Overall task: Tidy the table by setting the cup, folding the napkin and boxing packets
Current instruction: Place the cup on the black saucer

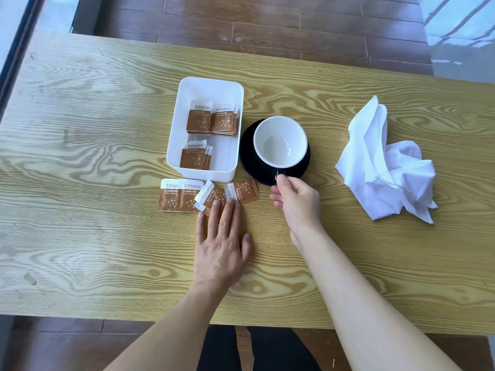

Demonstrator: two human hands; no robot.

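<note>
An empty cup (280, 141), white inside and black outside, stands upright on a black saucer (249, 156) near the table's middle. My right hand (297, 202) pinches the cup's handle at its near side. A white plastic box (187, 89) left of the saucer holds several brown sugar packets (199, 119). Several more brown packets (182, 195) lie loose on the table in front of the box. My left hand (222, 245) lies flat, its fingertips resting on the rightmost loose packets (242, 192). A crumpled white napkin (383, 167) lies to the right.
The wooden table (80, 156) has its near edge just below my forearms. Dark wooden floor shows beyond the far edge, and a window frame runs along the far left.
</note>
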